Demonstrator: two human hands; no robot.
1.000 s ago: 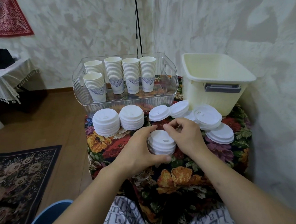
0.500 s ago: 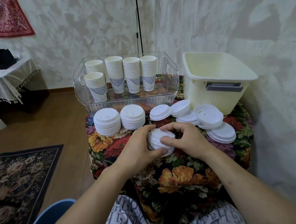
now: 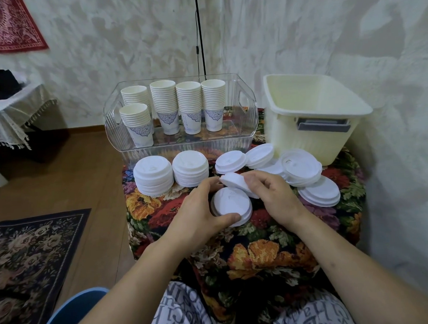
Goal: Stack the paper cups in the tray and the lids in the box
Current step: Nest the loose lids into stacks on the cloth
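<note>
Gathering lids: the left hand grips a small lid stack on the desk while the right hand pinches a tilted lid. Next, that lid probably needs seating squarely on top

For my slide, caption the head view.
Left hand steadies a lid stack; right hand tilts a lid above it.

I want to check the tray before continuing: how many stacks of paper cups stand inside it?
5. Four stand in a back row: far left, then and. One shorter stack stands in front at the left of the clear tray. None seems hidden.
</note>
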